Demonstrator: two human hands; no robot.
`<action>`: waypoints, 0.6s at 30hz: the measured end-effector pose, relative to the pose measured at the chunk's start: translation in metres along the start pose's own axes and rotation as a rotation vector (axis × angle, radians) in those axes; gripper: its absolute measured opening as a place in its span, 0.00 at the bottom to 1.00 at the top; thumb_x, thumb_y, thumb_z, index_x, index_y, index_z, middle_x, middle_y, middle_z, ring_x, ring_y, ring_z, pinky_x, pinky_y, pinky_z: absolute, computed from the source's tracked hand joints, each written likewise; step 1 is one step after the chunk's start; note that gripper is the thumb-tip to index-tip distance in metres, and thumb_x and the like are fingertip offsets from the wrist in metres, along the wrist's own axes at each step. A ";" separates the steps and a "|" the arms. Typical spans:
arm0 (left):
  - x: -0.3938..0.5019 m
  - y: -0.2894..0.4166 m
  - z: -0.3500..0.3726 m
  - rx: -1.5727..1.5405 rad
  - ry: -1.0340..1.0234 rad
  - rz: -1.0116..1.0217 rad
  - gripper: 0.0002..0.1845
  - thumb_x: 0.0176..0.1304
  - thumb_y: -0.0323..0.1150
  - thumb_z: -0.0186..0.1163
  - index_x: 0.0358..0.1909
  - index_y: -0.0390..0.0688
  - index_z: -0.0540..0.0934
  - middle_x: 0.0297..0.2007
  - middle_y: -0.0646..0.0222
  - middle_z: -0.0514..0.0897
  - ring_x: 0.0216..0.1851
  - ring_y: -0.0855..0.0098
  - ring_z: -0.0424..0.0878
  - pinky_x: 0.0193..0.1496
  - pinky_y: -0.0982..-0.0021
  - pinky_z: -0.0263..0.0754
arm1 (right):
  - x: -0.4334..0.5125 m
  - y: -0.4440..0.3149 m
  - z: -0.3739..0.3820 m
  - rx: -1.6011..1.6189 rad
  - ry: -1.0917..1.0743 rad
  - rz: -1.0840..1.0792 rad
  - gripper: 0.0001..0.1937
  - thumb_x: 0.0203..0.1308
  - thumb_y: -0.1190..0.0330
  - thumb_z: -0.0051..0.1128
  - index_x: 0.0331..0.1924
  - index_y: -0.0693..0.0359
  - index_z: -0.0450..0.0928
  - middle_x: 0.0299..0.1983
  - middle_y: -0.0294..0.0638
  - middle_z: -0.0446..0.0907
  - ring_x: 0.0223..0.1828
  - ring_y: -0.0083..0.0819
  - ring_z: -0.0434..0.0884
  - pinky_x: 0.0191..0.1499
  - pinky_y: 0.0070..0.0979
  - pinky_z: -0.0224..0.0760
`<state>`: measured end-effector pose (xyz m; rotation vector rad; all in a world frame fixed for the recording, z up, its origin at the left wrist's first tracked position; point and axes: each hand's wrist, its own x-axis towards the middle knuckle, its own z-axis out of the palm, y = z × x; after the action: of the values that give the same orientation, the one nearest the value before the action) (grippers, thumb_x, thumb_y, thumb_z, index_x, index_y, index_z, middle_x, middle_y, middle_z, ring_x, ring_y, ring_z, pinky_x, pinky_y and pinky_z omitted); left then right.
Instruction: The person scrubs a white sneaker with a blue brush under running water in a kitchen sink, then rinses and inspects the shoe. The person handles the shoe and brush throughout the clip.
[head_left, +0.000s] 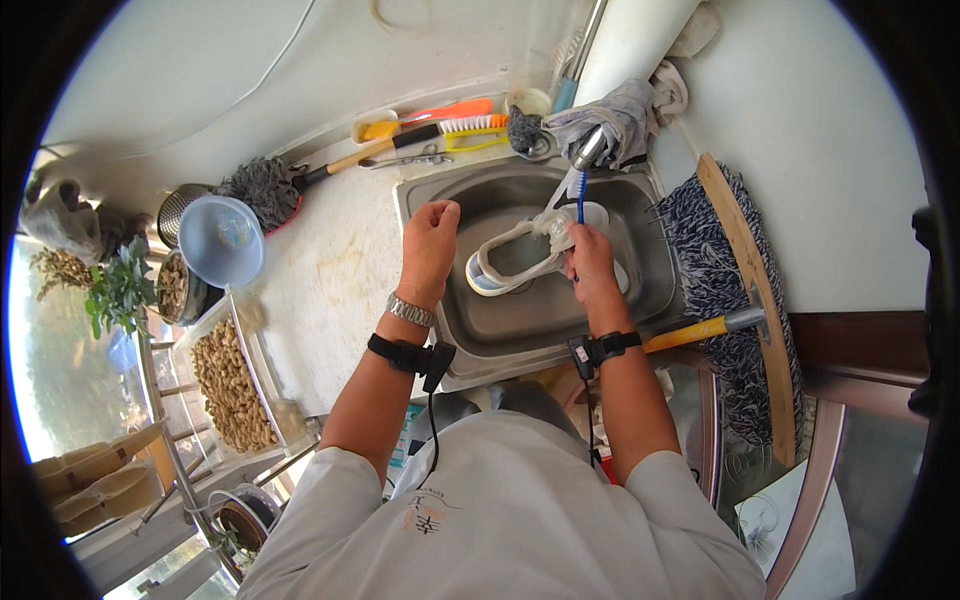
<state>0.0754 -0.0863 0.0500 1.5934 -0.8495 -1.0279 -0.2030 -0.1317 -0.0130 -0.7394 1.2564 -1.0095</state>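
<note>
My right hand (591, 262) is closed on a blue toothbrush (581, 196), its bristles up near the tap's spout (589, 150). Below the spout, a pale shoe (495, 264) lies tilted in the stainless steel sink (495, 330), with whitish laces or straps and its opening facing up. Water seems to run from the tap onto the shoe. Whether my right hand also touches the shoe cannot be told. My left hand (431, 247) is raised above the sink's left edge with curled fingers, apart from the shoe; no object shows in it.
Grey cloths (615, 112) hang over the tap. A large mop (739, 247) stands right of the sink. Behind it lie a scrubbing brush (476, 124), scissors (427, 157) and a steel wool pad (525, 129). At left are a blue basin (222, 241) and a bin of peanuts (229, 386).
</note>
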 end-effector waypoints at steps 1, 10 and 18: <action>0.004 -0.006 -0.005 0.040 -0.055 -0.040 0.22 0.89 0.48 0.69 0.56 0.34 0.92 0.43 0.73 0.90 0.44 0.78 0.81 0.49 0.69 0.78 | 0.002 -0.003 -0.001 0.044 -0.006 0.023 0.15 0.84 0.56 0.67 0.40 0.57 0.85 0.23 0.29 0.75 0.15 0.20 0.68 0.18 0.28 0.58; -0.011 -0.032 -0.014 -0.540 -0.670 -0.813 0.38 0.88 0.67 0.58 0.79 0.46 0.83 0.70 0.50 0.92 0.70 0.40 0.91 0.68 0.26 0.87 | 0.006 -0.024 0.000 0.423 -0.104 0.157 0.15 0.82 0.54 0.66 0.39 0.54 0.83 0.23 0.27 0.75 0.16 0.19 0.68 0.18 0.24 0.57; -0.037 -0.054 0.015 -0.981 -0.780 -0.949 0.42 0.91 0.68 0.50 0.86 0.45 0.76 0.80 0.42 0.82 0.75 0.33 0.82 0.72 0.30 0.81 | 0.010 -0.024 0.009 0.238 -0.087 0.094 0.17 0.83 0.51 0.67 0.38 0.51 0.85 0.23 0.27 0.77 0.17 0.19 0.70 0.19 0.24 0.57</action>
<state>0.0489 -0.0453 0.0032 0.6336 0.1130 -2.3517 -0.1989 -0.1510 0.0059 -0.5292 1.0642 -1.0182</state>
